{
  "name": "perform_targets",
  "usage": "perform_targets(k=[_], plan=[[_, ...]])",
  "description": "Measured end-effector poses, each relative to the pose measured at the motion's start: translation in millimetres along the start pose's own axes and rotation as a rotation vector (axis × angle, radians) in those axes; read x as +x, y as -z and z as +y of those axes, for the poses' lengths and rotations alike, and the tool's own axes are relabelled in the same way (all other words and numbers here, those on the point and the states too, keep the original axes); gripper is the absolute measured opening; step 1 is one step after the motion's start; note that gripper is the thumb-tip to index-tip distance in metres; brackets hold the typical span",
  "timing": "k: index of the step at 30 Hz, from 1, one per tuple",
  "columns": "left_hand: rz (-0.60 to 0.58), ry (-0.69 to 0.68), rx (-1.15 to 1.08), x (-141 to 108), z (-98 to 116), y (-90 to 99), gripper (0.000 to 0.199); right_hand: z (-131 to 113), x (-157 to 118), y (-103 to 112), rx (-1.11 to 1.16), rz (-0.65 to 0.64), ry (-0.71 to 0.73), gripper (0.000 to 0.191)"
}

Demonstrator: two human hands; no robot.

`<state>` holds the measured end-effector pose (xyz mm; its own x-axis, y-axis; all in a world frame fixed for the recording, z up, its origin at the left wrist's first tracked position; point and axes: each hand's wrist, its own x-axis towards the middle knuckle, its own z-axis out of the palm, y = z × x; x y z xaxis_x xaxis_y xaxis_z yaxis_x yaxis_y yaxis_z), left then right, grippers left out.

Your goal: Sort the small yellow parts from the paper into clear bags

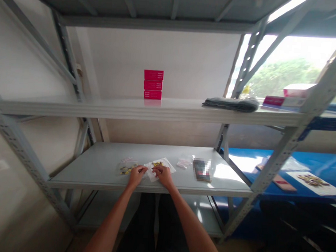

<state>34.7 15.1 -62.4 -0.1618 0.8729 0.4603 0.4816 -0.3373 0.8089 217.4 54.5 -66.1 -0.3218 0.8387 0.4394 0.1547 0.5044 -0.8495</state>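
Observation:
A white sheet of paper or tissue (pixel 169 165) lies on the lower shelf with a small heap of yellow and dark bits (pixel 157 163) on it. My left hand (pixel 136 175) is at the sheet's left edge, its fingers pinched together; what they hold is too small to name. Over the sheet's front part, my right hand (pixel 164 175) is also closed in a pinch, with something small and dark at its fingertips. Just left of my left hand lies a clear plastic bag (pixel 125 163) with more yellow and dark pieces.
Right of the sheet are a small clear bag with white strips (pixel 183 163) and a blurred-out packet (pixel 201 170). Pink boxes (pixel 153 85) and a folded grey cloth (pixel 231 104) sit on the shelf above. A blue table (pixel 244 181) stands beyond the right upright.

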Motion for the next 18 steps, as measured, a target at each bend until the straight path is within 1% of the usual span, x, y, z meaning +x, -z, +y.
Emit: perform_targets(k=[3, 5, 8, 14, 18], plan=[[0.001, 0.002, 0.023, -0.3, -0.4, -0.1, 0.030, 0.0, 0.6, 0.5, -0.071, -0.045, 0.055, 0.015], [0.003, 0.003, 0.029, -0.8, -0.1, -1.0, 0.031, 0.9, 1.1, 1.3, -0.095, -0.040, 0.084, 0.015], [0.001, 0.015, 0.024, -2.0, 1.6, -2.2, 0.031, 2.5, 1.5, 3.0, -0.057, -0.033, 0.068, 0.018], [-0.032, 0.049, 0.028, -3.7, 4.8, -1.8, 0.032, -2.2, 1.0, 2.9, -0.042, -0.131, 0.036, 0.018], [0.003, 0.053, 0.030, -1.6, 4.1, -1.6, 0.038, -6.4, -0.6, 2.8, -0.042, -0.180, 0.074, 0.028]])
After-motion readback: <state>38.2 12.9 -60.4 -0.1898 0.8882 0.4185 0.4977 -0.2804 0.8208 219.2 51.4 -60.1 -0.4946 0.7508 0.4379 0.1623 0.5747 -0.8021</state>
